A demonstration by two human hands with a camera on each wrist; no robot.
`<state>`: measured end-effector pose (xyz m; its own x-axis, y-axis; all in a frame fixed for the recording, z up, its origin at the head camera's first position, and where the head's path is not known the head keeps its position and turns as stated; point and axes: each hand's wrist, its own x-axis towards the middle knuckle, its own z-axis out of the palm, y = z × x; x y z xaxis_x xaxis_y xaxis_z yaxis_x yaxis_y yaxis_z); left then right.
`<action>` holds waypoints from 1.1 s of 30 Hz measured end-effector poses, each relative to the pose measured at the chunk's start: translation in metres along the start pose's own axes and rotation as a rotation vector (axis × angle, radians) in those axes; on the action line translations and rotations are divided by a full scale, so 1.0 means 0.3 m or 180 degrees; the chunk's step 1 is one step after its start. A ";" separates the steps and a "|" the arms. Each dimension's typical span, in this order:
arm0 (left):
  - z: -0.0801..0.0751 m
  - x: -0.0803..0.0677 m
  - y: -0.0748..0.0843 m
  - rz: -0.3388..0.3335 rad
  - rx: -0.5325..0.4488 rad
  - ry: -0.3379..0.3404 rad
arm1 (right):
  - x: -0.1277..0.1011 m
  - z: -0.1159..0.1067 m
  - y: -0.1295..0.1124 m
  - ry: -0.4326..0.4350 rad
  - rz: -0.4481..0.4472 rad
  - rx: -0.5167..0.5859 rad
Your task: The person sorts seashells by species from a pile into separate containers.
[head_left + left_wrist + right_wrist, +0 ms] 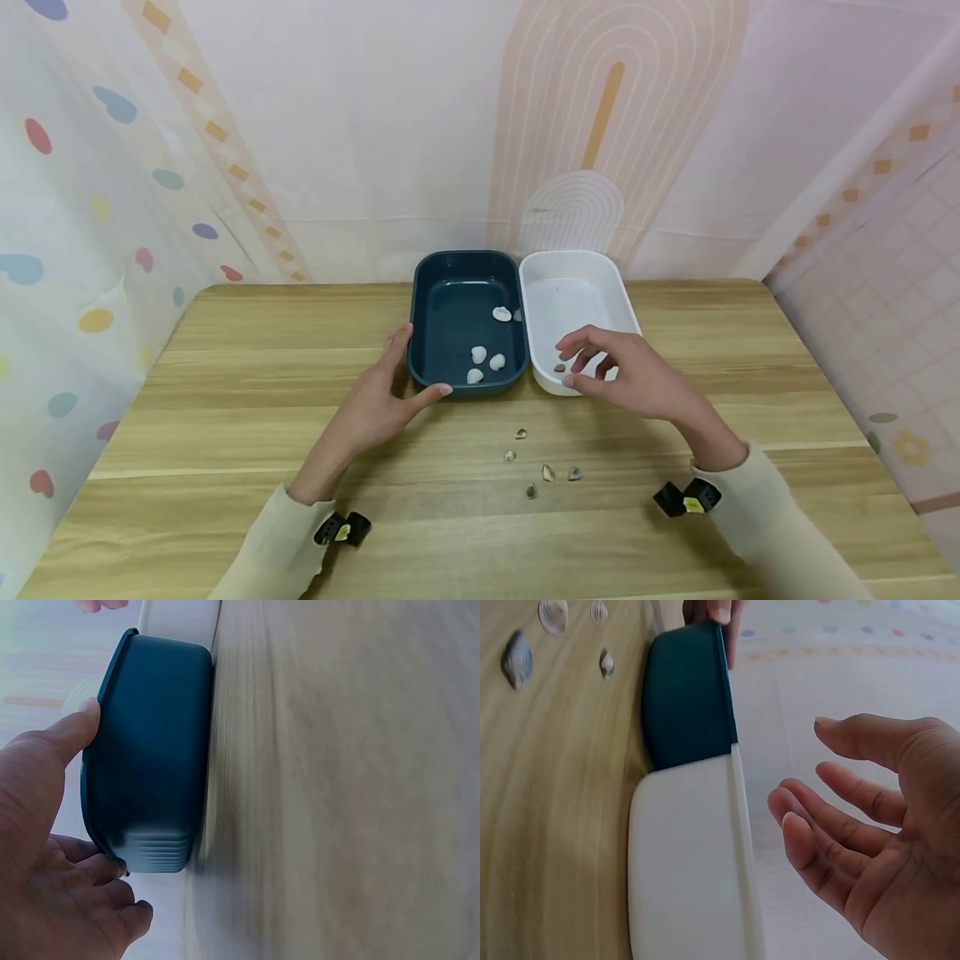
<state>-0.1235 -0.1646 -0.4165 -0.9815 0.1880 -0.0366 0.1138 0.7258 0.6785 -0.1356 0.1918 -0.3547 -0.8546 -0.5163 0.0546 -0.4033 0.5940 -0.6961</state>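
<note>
My left hand [378,404] rests at the near left corner of a dark teal tray [467,265], its thumb touching the front rim and its fingers along the left side. Several white seashells [478,355] lie inside that tray. Over the near end of the white tray [577,265], my right hand [630,367] hovers with loosely bent fingers. It holds nothing in the right wrist view, where thumb and fingers [855,825] are apart. A small brownish seashell [560,367] shows just below those fingers, against the white tray. My hand hides part of this tray.
Several small seashells [548,473] are scattered on the wooden table [300,350] in front of the trays. The two trays stand side by side, near a patterned curtain [420,125] at the table's back edge.
</note>
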 end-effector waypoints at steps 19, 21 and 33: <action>0.001 0.000 -0.001 -0.0011 0.0009 0.0000 | -0.032 0.110 -0.027 -0.0600 -0.0171 0.0369; 0.001 0.000 -0.001 -0.0010 0.0008 0.0000 | -0.031 0.122 -0.025 -0.0675 -0.0162 0.0372; -0.003 -0.001 0.001 0.0015 0.0003 0.0004 | -0.016 0.185 -0.005 -0.0992 -0.0106 0.0224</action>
<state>-0.1233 -0.1650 -0.4157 -0.9811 0.1906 -0.0327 0.1184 0.7256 0.6779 -0.1126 0.1591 -0.3938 -0.6957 -0.7053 -0.1364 -0.3963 0.5351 -0.7460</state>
